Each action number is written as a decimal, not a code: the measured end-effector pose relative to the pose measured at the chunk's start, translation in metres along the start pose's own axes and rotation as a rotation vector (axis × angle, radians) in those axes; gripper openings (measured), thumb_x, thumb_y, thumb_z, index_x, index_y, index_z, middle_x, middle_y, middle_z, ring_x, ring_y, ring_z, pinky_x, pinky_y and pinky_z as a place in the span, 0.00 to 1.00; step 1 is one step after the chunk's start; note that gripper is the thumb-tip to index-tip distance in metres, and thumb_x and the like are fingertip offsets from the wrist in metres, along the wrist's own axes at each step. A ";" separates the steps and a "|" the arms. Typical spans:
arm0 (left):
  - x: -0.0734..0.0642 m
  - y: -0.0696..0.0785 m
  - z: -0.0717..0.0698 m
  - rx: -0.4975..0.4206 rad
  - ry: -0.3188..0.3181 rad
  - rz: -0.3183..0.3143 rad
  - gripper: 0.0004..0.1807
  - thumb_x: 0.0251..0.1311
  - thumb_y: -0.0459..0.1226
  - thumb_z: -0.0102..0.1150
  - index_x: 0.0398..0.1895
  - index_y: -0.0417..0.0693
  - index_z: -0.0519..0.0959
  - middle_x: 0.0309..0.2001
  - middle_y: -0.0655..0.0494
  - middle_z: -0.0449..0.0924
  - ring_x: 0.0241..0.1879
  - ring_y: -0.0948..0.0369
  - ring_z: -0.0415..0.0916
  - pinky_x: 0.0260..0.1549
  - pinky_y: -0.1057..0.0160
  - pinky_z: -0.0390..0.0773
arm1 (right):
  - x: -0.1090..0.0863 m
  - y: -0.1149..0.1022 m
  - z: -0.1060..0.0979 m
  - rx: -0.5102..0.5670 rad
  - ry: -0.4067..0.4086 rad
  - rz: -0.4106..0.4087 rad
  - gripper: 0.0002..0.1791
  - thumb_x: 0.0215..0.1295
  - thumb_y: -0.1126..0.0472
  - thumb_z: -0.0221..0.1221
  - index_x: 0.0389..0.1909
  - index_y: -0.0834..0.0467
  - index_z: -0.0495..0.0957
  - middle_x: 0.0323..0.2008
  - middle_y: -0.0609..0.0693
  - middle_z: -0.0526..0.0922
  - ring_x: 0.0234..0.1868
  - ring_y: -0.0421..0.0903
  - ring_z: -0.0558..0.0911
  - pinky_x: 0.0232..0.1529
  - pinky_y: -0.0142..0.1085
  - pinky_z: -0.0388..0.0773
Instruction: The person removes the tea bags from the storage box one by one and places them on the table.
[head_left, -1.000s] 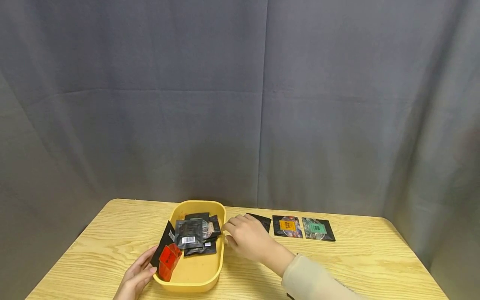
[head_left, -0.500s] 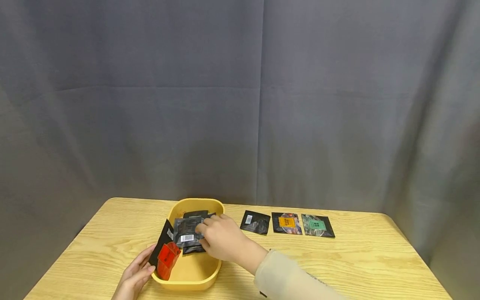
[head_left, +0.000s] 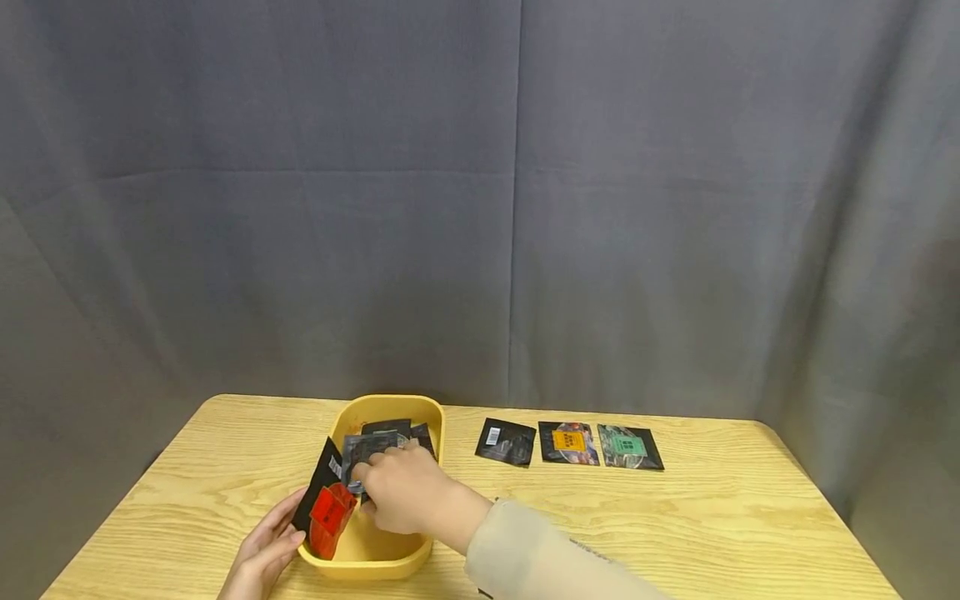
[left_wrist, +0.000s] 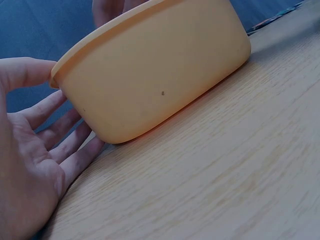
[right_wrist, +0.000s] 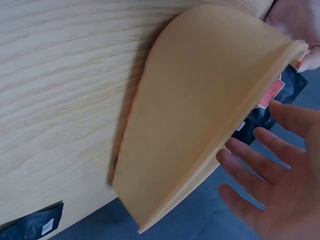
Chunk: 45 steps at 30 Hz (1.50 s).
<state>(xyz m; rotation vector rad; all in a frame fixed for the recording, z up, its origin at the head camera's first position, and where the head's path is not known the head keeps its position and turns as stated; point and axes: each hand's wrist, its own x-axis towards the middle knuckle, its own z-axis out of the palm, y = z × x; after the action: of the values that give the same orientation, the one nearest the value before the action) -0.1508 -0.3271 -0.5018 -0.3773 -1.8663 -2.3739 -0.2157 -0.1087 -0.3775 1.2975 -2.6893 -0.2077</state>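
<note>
Plainly, our left hand (head_left: 264, 546) grips the yellow bin (head_left: 367, 572); our right hand (head_left: 411, 493), fingers loosely parted, hangs over black sachets (head_left: 362, 450) inside it. The leaning sachet's (head_left: 307, 502) red label (head_left: 327, 510) carries characters too small to read.

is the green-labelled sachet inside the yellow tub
No, the green-labelled sachet lies on the wooden table, outside the yellow tub and beside the orange-labelled sachet.

Right hand (head_left: 408, 492) moved inward over packets (head_left: 369, 446) in yellow bin (head_left: 367, 570), barcoded table packet (head_left: 510, 443) now fully visible
</note>
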 end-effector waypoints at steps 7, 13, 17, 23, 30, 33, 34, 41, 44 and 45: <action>-0.001 0.005 0.000 0.065 0.056 -0.084 0.24 0.69 0.26 0.43 0.56 0.66 0.75 0.56 0.71 0.76 0.55 0.75 0.72 0.49 0.73 0.74 | 0.014 -0.010 -0.006 0.014 -0.023 0.011 0.18 0.62 0.42 0.64 0.52 0.41 0.81 0.42 0.37 0.83 0.43 0.38 0.82 0.46 0.39 0.78; -0.001 0.007 0.004 0.114 0.086 -0.132 0.21 0.70 0.27 0.45 0.64 0.49 0.68 0.56 0.68 0.75 0.54 0.74 0.73 0.48 0.72 0.75 | 0.028 -0.019 -0.013 0.087 -0.106 0.082 0.22 0.59 0.39 0.66 0.50 0.44 0.78 0.35 0.36 0.81 0.38 0.35 0.81 0.39 0.34 0.76; -0.001 0.010 0.008 0.145 0.083 -0.146 0.26 0.70 0.27 0.46 0.69 0.31 0.59 0.56 0.64 0.74 0.54 0.73 0.74 0.48 0.72 0.75 | 0.036 -0.024 -0.010 0.077 -0.176 0.137 0.24 0.58 0.36 0.66 0.48 0.46 0.76 0.33 0.37 0.81 0.37 0.36 0.82 0.39 0.35 0.77; 0.000 0.012 0.010 0.164 0.103 -0.156 0.28 0.69 0.27 0.47 0.70 0.27 0.58 0.56 0.64 0.74 0.53 0.74 0.74 0.47 0.72 0.75 | 0.048 -0.031 -0.002 0.120 -0.261 0.213 0.31 0.52 0.33 0.68 0.52 0.46 0.75 0.39 0.38 0.83 0.42 0.37 0.82 0.45 0.36 0.76; 0.000 0.011 0.010 0.163 0.103 -0.153 0.28 0.69 0.27 0.47 0.70 0.27 0.58 0.56 0.64 0.75 0.53 0.74 0.74 0.47 0.72 0.75 | 0.058 -0.034 0.008 0.197 -0.347 0.292 0.46 0.45 0.33 0.72 0.64 0.46 0.68 0.45 0.37 0.83 0.46 0.37 0.81 0.49 0.38 0.75; 0.000 0.010 0.010 0.162 0.107 -0.158 0.27 0.69 0.27 0.47 0.70 0.29 0.59 0.56 0.64 0.74 0.53 0.74 0.74 0.47 0.72 0.75 | 0.060 -0.036 0.011 0.197 -0.365 0.300 0.51 0.45 0.33 0.72 0.69 0.46 0.65 0.48 0.37 0.83 0.48 0.36 0.80 0.50 0.38 0.75; 0.000 0.010 0.010 0.159 0.109 -0.156 0.27 0.68 0.27 0.47 0.70 0.30 0.59 0.56 0.64 0.74 0.53 0.74 0.74 0.47 0.72 0.75 | 0.061 -0.037 0.012 0.192 -0.367 0.301 0.52 0.45 0.32 0.72 0.70 0.46 0.64 0.48 0.37 0.83 0.47 0.36 0.80 0.50 0.38 0.75; -0.001 0.009 0.009 0.131 0.098 -0.142 0.22 0.69 0.26 0.46 0.66 0.41 0.64 0.55 0.63 0.75 0.53 0.72 0.75 0.47 0.72 0.76 | 0.063 -0.042 0.016 0.153 -0.344 0.300 0.49 0.44 0.31 0.71 0.65 0.47 0.67 0.40 0.37 0.83 0.41 0.36 0.81 0.44 0.37 0.77; -0.001 0.009 0.007 0.127 0.090 -0.146 0.22 0.69 0.27 0.46 0.65 0.44 0.64 0.56 0.62 0.75 0.53 0.70 0.75 0.48 0.71 0.76 | 0.063 -0.039 0.014 0.166 -0.309 0.296 0.43 0.44 0.31 0.72 0.59 0.47 0.70 0.37 0.38 0.82 0.39 0.36 0.81 0.44 0.36 0.76; -0.001 0.008 0.007 0.124 0.083 -0.142 0.22 0.69 0.27 0.46 0.65 0.43 0.64 0.56 0.63 0.75 0.53 0.70 0.75 0.48 0.71 0.76 | 0.063 -0.037 0.014 0.176 -0.293 0.293 0.41 0.44 0.32 0.72 0.57 0.47 0.71 0.37 0.38 0.82 0.40 0.36 0.81 0.44 0.36 0.76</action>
<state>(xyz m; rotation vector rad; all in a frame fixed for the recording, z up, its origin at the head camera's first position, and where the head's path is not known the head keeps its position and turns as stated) -0.1470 -0.3226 -0.4926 -0.1371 -2.0513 -2.3033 -0.2287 -0.1797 -0.3934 0.9558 -3.1689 -0.1374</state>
